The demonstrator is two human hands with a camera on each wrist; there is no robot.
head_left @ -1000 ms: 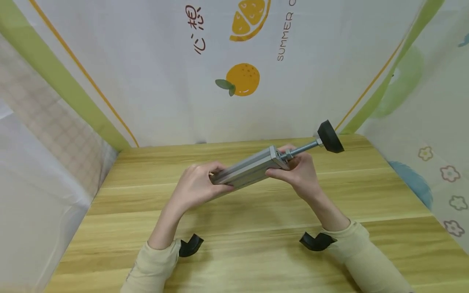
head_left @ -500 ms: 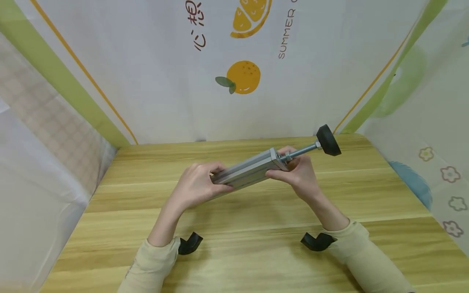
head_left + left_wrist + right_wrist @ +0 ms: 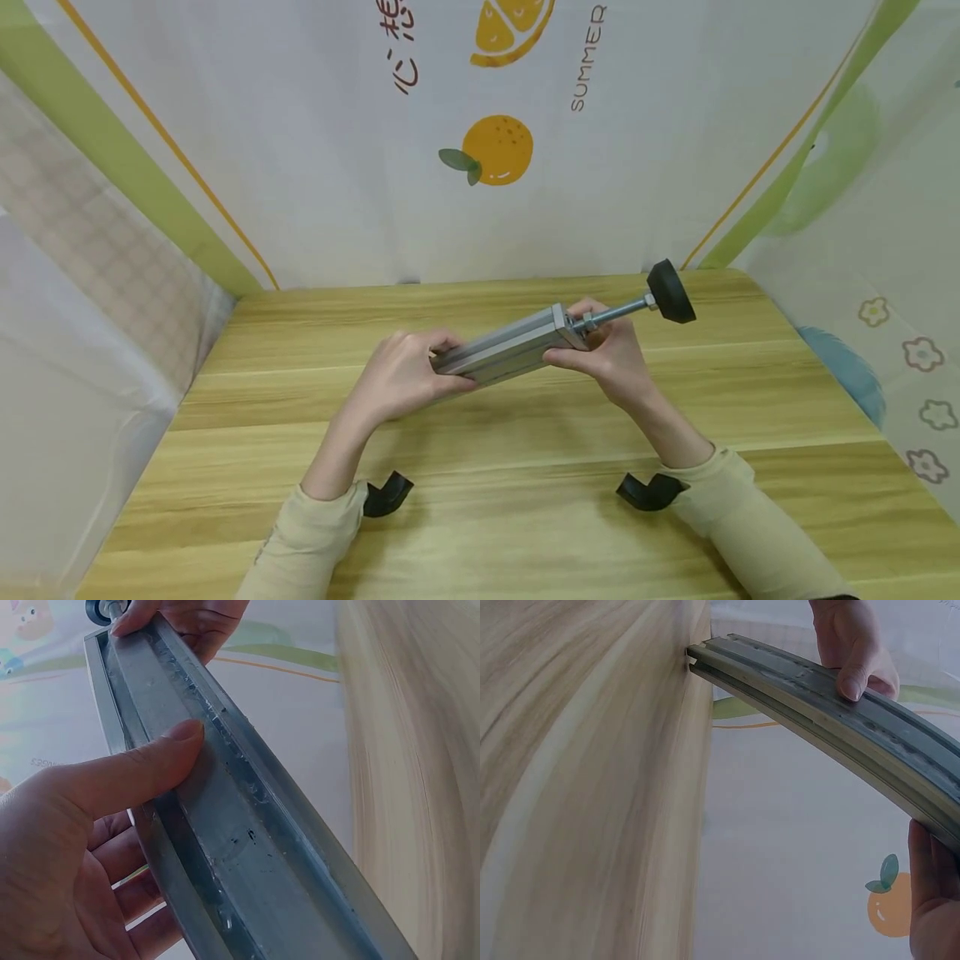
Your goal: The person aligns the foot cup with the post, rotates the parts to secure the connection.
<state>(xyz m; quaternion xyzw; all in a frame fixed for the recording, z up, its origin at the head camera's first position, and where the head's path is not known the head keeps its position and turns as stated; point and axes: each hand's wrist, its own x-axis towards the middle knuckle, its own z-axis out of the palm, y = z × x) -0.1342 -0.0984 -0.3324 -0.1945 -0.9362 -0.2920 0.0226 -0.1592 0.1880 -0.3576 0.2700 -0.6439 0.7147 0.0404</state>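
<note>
A grooved grey aluminium profile bar [image 3: 502, 348] is held aslant above the table, its right end higher in the head view. From that end a threaded rod [image 3: 621, 310] with nuts runs out to a round black levelling foot [image 3: 671, 292]. My left hand [image 3: 401, 377] grips the bar towards its lower end, the thumb flat on one face in the left wrist view. My right hand [image 3: 611, 360] grips the end by the rod, the thumb along the near edge. The bar's far end [image 3: 697, 656] looks close to the tabletop in the right wrist view; whether it touches, I cannot tell.
The wood-grain table [image 3: 510, 525] spreads beneath both hands. Behind it hangs a white curtain [image 3: 337, 192] with printed oranges, and further sheets hang at both sides. Black curved mounts [image 3: 387, 494] sit at the sleeve cuffs.
The foot end of the bar has dipped slightly. Both hands keep the same grip, and the head view has shifted a little.
</note>
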